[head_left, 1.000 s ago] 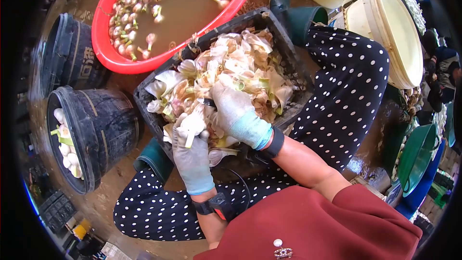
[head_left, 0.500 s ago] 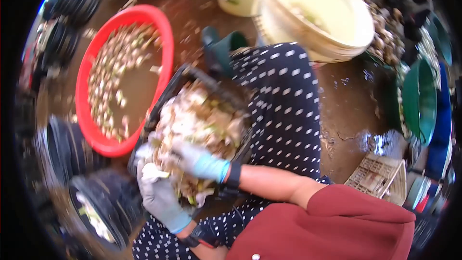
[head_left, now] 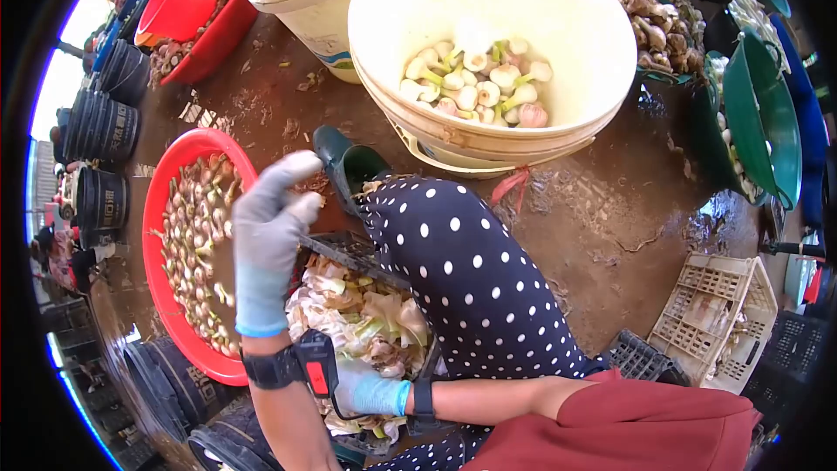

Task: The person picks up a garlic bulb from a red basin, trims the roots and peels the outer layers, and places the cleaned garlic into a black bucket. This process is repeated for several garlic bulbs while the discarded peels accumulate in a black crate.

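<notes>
My left hand [head_left: 277, 231], in a grey and light blue glove, is raised between the red tub and the crate of peelings. Its bent fingers are apart and nothing shows between them. My right hand [head_left: 370, 391], gloved too, rests low on the pale peelings [head_left: 370, 318] in the black crate [head_left: 336, 251]; the left wrist's device covers its fingers. Whole trimmed garlic bulbs [head_left: 488, 87] lie in the big cream bucket [head_left: 593, 13] beyond my knee.
A red tub [head_left: 157, 209] of small bulbs stands left of the crate. Another pale bucket [head_left: 314, 13] is at the top. A green boot [head_left: 344, 166] is by my knee, a beige crate [head_left: 697, 314] at right and a green basin [head_left: 772, 126] above it.
My left hand has risen from the crate, and the white bulb it held is no longer in it. My right hand stays low at the peelings. The view has shifted, showing more of the cream bucket.
</notes>
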A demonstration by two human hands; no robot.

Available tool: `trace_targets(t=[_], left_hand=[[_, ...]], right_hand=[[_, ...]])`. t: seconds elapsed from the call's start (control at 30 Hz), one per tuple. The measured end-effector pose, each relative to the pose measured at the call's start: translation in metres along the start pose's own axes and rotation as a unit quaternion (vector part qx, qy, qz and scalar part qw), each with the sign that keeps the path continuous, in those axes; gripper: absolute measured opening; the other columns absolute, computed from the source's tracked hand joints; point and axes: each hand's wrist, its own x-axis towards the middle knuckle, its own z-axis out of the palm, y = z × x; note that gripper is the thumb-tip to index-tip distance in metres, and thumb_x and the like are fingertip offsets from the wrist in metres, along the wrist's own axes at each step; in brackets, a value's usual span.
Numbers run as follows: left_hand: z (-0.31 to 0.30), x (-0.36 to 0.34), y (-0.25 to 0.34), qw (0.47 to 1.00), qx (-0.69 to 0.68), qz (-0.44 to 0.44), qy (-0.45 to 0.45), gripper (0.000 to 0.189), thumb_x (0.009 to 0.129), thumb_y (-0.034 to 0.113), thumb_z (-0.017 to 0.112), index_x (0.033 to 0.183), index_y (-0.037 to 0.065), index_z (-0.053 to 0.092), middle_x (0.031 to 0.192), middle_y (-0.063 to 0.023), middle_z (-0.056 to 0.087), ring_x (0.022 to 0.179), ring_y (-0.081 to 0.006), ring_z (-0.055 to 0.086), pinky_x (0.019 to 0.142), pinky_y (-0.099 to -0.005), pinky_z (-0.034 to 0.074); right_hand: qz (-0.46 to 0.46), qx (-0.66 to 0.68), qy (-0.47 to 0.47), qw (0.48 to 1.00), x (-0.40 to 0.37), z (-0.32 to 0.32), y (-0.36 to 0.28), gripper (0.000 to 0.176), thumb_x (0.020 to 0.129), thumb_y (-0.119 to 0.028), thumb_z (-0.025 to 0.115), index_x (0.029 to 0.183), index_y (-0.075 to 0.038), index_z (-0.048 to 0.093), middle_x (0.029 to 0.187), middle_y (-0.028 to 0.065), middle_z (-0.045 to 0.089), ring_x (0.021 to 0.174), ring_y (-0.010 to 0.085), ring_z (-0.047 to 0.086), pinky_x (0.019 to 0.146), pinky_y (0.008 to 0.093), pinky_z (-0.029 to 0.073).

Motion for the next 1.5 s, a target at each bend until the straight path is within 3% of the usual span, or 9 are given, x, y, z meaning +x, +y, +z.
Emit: trace_targets(t=[0.27, 0.47, 0.6, 0.77, 0.83, 0.9, 1.17, 1.33, 1.5], left_hand=[[0.036, 0.055, -0.088, 0.956, 0.249, 0.014, -0.157, 0.029, 0.075, -0.001, 0.065, 0.104, -0.003, 0.065, 0.08, -0.0032, 0.066, 0.073, -0.0095, 0.059, 0.07, -0.0248, 0.048], [0.007, 0.026, -0.053, 0.995, 0.007, -0.094, -0.014, 0.009, 0.078, 0.0, 0.061, 0.085, -0.004, 0.064, 0.069, -0.003, 0.059, 0.062, -0.0082, 0.053, 0.058, -0.0217, 0.042], [-0.042, -0.064, -0.025, 0.978, 0.043, -0.035, 0.201, 0.005, 0.081, -0.001, 0.056, 0.084, -0.004, 0.059, 0.075, -0.0048, 0.057, 0.064, -0.0102, 0.052, 0.06, -0.0225, 0.043], [-0.082, -0.188, -0.021, 0.945, 0.057, -0.312, 0.081, 0.048, 0.066, -0.001, 0.066, 0.114, -0.002, 0.059, 0.123, -0.0155, 0.053, 0.091, -0.019, 0.058, 0.08, -0.0292, 0.047], [-0.106, -0.216, -0.031, 0.805, 0.534, -0.258, -0.013, 0.072, 0.062, 0.013, 0.076, 0.128, 0.006, 0.05, 0.139, -0.0241, 0.038, 0.118, -0.037, 0.05, 0.097, -0.0368, 0.042], [-0.141, -0.225, -0.047, 0.797, 0.549, -0.249, 0.046, 0.072, 0.063, 0.016, 0.075, 0.129, 0.006, 0.047, 0.136, -0.0247, 0.04, 0.117, -0.0396, 0.049, 0.097, -0.0391, 0.043], [-0.234, -0.068, -0.175, 0.911, 0.031, -0.35, 0.216, 0.044, 0.082, 0.036, 0.068, 0.104, -0.002, 0.058, 0.084, -0.0116, 0.064, 0.061, -0.0138, 0.059, 0.053, -0.0235, 0.048], [-0.22, 0.032, -0.277, 0.86, -0.217, -0.351, 0.301, 0.068, 0.087, 0.051, 0.058, 0.132, 0.003, 0.04, 0.113, -0.0137, 0.053, 0.062, -0.0225, 0.057, 0.044, -0.0246, 0.047], [-0.241, 0.045, -0.318, 0.86, -0.318, -0.293, 0.27, 0.018, 0.088, 0.011, 0.052, 0.103, 0.002, 0.056, 0.1, -0.0135, 0.061, 0.071, -0.0216, 0.062, 0.058, -0.0264, 0.054]], right_hand=[[-0.007, 0.103, -0.019, 0.994, 0.012, 0.015, 0.019, 0.036, 0.089, -0.026, 0.051, 0.121, -0.008, 0.052, 0.091, 0.024, 0.062, 0.077, 0.0387, 0.063, 0.065, 0.0456, 0.05], [-0.022, 0.075, 0.004, 0.997, 0.012, 0.018, 0.019, 0.035, 0.088, -0.027, 0.053, 0.117, -0.007, 0.055, 0.091, 0.0252, 0.062, 0.082, 0.0388, 0.063, 0.07, 0.0451, 0.05], [0.018, 0.081, 0.007, 0.997, 0.002, 0.002, 0.006, 0.027, 0.086, -0.021, 0.055, 0.104, -0.001, 0.057, 0.091, 0.0259, 0.062, 0.082, 0.04, 0.062, 0.071, 0.0471, 0.049], [-0.13, 0.035, 0.159, 0.978, -0.001, 0.02, 0.014, 0.035, 0.087, -0.024, 0.055, 0.11, 0.001, 0.048, 0.084, 0.0261, 0.061, 0.069, 0.0415, 0.062, 0.061, 0.049, 0.049], [-0.062, -0.075, 0.075, 0.992, 0.0, 0.006, 0.009, 0.026, 0.081, -0.012, 0.055, 0.102, 0.001, 0.048, 0.077, 0.0224, 0.06, 0.068, 0.038, 0.063, 0.059, 0.0461, 0.05], [-0.08, -0.13, 0.072, 0.986, -0.003, -0.013, 0.007, 0.023, 0.08, -0.013, 0.056, 0.098, 0.0, 0.049, 0.069, 0.0183, 0.06, 0.06, 0.0359, 0.062, 0.054, 0.046, 0.049], [-0.041, -0.076, 0.022, 0.996, 0.017, -0.014, 0.025, 0.035, 0.089, -0.02, 0.053, 0.121, -0.007, 0.048, 0.087, 0.0225, 0.06, 0.077, 0.0393, 0.06, 0.066, 0.0487, 0.049], [0.025, -0.061, -0.018, 0.998, 0.032, -0.022, 0.017, 0.037, 0.089, -0.025, 0.053, 0.12, -0.005, 0.049, 0.072, 0.0221, 0.06, 0.066, 0.0395, 0.061, 0.06, 0.0484, 0.049], [0.075, -0.039, -0.068, 0.994, 0.039, -0.028, 0.017, 0.035, 0.089, -0.025, 0.053, 0.118, -0.006, 0.05, 0.069, 0.021, 0.059, 0.064, 0.0389, 0.061, 0.059, 0.0481, 0.048]])
